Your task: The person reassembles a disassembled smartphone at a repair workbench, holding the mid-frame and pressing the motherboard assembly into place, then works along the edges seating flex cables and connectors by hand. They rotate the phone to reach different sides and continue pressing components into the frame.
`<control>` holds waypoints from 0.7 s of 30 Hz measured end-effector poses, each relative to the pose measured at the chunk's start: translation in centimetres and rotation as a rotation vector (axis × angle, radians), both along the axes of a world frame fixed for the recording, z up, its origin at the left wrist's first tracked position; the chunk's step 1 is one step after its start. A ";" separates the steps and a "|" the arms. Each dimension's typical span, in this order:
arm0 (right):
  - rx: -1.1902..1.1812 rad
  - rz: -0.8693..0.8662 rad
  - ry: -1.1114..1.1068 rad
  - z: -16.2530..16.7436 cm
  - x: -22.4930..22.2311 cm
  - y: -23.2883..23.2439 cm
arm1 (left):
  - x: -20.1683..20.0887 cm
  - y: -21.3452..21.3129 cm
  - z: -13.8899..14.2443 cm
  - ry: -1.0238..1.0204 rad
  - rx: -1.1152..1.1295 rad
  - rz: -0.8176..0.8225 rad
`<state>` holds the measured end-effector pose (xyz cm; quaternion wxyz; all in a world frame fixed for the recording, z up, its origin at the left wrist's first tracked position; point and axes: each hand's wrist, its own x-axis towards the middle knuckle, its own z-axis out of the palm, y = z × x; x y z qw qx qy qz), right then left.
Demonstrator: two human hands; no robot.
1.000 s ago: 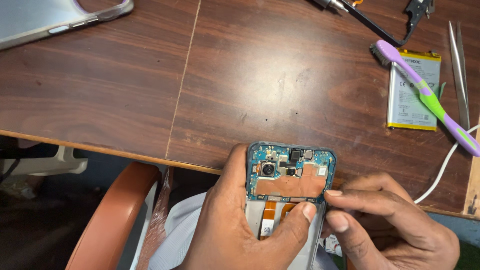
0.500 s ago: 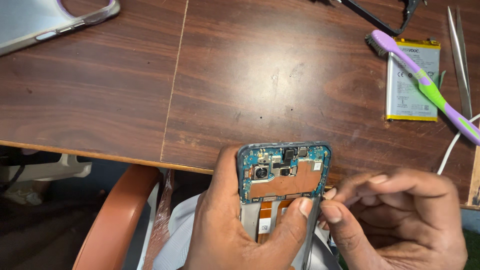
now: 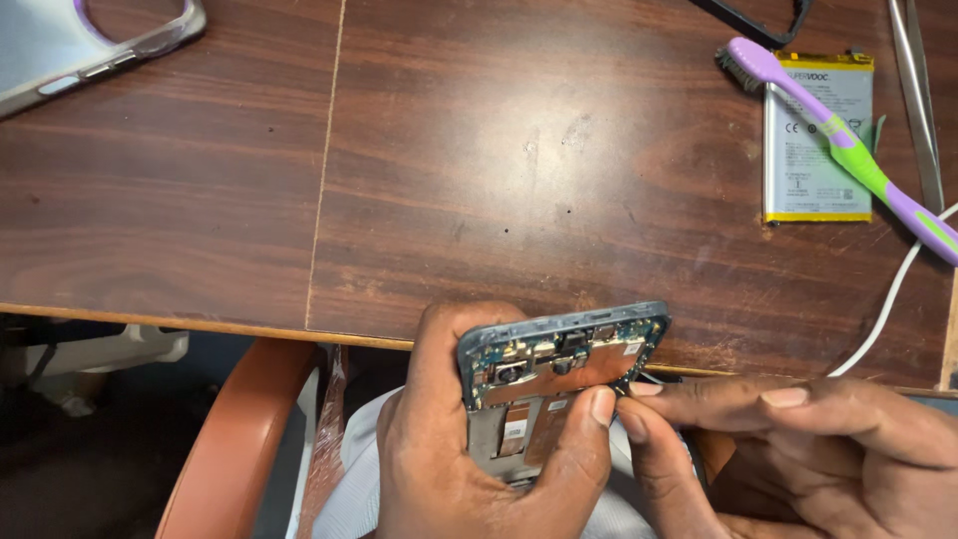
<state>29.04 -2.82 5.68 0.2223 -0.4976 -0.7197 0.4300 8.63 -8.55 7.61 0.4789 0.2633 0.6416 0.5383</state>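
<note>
- Head view, near edge: the left hand cradles an opened phone from below and behind, its back cover off and its circuit board facing up. The fingers are clamped on the phone's frame, with the thumb pressed across the lower part of the board, apparently to steady the device over the person's lap, just off the worktop edge.
- Head view, lower right: the right hand comes in from the side, its fingers drawn together in a pinch at the phone's right edge, touching the left thumb tip. Whether anything small is held in the pinch cannot be told.
- Head view, far right of the worktop: a flat phone battery with yellow edging lies label up, well apart from the phone. A purple and green toothbrush rests diagonally across it, bristles toward the top left.
- Head view, right margin: metal tweezers lie beside the battery, and a white cable curves off the worktop edge near the right hand.
- Head view, top left corner: a clear phone case lies well apart from the hands.
- Head view, below the worktop: an orange chair arm shows beside the left hand.
</note>
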 end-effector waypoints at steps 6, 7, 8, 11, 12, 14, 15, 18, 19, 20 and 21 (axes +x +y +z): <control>0.162 -0.033 0.126 0.0 -1.3 -0.3 | 0.2 0.1 -0.4 0.015 0.064 0.008; 0.218 -0.038 0.183 0.0 -1.7 -0.4 | 0.2 0.1 -0.4 -0.007 0.060 0.016; 0.190 -0.040 0.225 0.1 -2.1 -0.4 | 0.2 0.1 -0.4 -0.029 0.056 0.024; 0.122 -0.051 0.307 0.4 -3.0 -0.5 | 0.4 0.2 -0.4 -0.003 0.069 0.031; 0.112 -0.061 0.303 0.5 -3.2 -0.6 | 0.4 0.3 -0.4 0.019 0.077 0.030; 0.108 -0.097 0.277 0.8 -3.7 -0.7 | 0.6 0.4 -0.4 0.056 0.088 0.038; 0.114 -0.123 0.255 0.9 -3.9 -0.8 | 0.5 0.4 -0.4 0.074 0.094 0.042; 0.079 -0.212 0.157 1.2 -4.3 -0.8 | 0.5 0.4 -0.5 0.084 0.121 0.024; 0.057 -0.244 0.118 1.3 -4.4 -0.8 | 0.3 0.4 -0.5 0.140 0.134 0.007; 0.045 -0.246 0.153 1.4 -4.4 -0.8 | 0.2 0.3 -0.5 0.196 0.148 -0.010; 0.032 -0.249 0.188 1.5 -4.5 -0.7 | 0.2 0.3 -0.5 0.252 0.161 -0.026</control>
